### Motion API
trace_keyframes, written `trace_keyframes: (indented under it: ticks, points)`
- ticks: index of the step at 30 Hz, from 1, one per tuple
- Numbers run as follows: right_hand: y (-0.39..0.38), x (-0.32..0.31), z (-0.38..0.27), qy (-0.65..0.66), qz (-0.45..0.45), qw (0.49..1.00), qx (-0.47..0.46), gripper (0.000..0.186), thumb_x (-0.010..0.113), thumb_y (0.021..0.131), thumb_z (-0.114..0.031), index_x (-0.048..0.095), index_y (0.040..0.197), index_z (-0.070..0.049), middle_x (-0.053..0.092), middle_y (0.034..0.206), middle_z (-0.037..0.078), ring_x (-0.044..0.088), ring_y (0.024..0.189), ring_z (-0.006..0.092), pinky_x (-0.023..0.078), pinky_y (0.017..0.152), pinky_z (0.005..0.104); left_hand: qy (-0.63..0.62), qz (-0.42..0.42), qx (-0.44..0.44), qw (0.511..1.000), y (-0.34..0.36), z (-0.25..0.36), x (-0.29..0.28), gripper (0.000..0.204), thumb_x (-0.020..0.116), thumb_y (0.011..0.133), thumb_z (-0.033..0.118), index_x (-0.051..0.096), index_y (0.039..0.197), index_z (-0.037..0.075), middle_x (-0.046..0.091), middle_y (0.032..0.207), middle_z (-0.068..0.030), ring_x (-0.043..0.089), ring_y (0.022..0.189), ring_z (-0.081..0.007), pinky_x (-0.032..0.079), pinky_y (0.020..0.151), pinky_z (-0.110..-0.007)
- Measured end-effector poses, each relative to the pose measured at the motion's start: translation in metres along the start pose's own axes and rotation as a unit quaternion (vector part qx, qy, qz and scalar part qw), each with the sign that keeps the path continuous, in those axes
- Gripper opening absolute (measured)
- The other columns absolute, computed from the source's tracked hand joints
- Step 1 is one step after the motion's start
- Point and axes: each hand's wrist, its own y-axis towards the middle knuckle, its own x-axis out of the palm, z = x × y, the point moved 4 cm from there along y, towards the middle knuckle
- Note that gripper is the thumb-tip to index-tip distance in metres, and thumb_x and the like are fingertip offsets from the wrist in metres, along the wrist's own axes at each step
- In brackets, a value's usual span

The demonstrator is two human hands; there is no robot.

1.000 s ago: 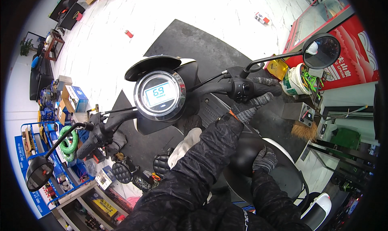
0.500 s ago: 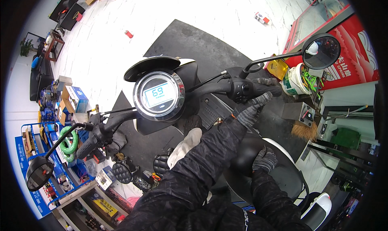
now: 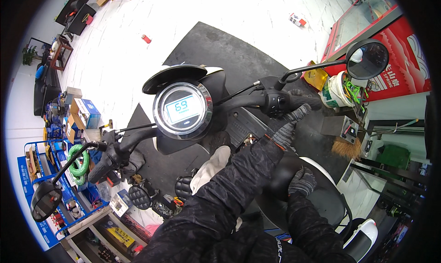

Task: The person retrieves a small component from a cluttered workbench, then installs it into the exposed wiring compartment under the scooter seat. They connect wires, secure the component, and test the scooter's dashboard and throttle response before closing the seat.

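An electric scooter stands before me, with a round lit dashboard display (image 3: 183,110) in the middle of its handlebar. My left arm reaches across to the right side. There my gloved left hand (image 3: 285,128) is closed round the black right handlebar grip (image 3: 310,102), its thumb on the near side and its other fingers partly hidden beyond it. Lower down, my gloved right hand (image 3: 302,183) rests on the black seat (image 3: 324,208). Its fingers are bent together, and whatever they may hold is hidden. Beside it bulges a smooth black rounded part (image 3: 278,178).
Mirrors (image 3: 366,59) jut out on both sides. A white bucket (image 3: 335,92) of green cords, a metal box (image 3: 337,128) and a broom head (image 3: 347,148) stand at right. Blue shelving (image 3: 57,171) with parts lines the left. A red can (image 3: 146,38) lies ahead.
The handlebar, display and mirrors have shifted slightly to the right. My left hand has moved a little with the grip, while my right hand stays nearly in place.
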Motion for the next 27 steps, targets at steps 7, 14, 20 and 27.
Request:
trace_keyframes:
  ticks: [7,14,20,27]
  points:
    - [0.001,0.001,0.001,0.012,-0.010,1.000,0.018,0.041,0.053,0.099,-0.038,0.072,0.116,-0.007,0.074,0.110,0.018,0.069,0.104,0.0374,0.052,0.096,0.0495,0.170,-0.011,0.021,0.985,-0.005,0.008,-0.014,0.053,0.079,0.088,0.002,0.057,0.137,0.003,0.064,0.126,-0.0084,0.063,0.114,-0.0171,0.054,0.103,-0.031]
    - [0.000,0.001,0.002,0.008,-0.028,0.999,0.037,0.039,0.052,0.099,-0.037,0.070,0.121,-0.011,0.073,0.116,0.015,0.067,0.111,0.0359,0.049,0.101,0.0494,0.163,-0.052,-0.025,0.985,-0.001,0.018,-0.004,0.051,0.078,0.090,0.003,0.058,0.137,0.002,0.064,0.128,-0.0096,0.063,0.112,-0.0168,0.053,0.103,-0.033]
    - [0.001,0.001,0.002,-0.011,-0.034,0.999,0.032,0.040,0.053,0.098,-0.037,0.070,0.123,-0.010,0.072,0.117,0.015,0.067,0.110,0.0359,0.048,0.101,0.0501,-0.081,-0.096,-0.089,0.988,-0.019,0.011,-0.004,0.054,0.070,0.095,0.001,0.051,0.146,0.004,0.060,0.139,-0.0155,0.061,0.124,-0.0251,0.047,0.114,-0.041]
    - [0.002,0.003,0.003,0.001,-0.033,0.999,0.032,0.041,0.052,0.098,-0.038,0.071,0.122,-0.010,0.072,0.119,0.014,0.066,0.113,0.0352,0.048,0.102,0.0497,-0.400,-0.146,-0.143,0.893,-0.025,0.008,-0.005,0.073,0.066,0.086,-0.002,0.039,0.154,0.002,0.046,0.154,-0.0190,0.045,0.140,-0.0493,0.036,0.119,-0.061]
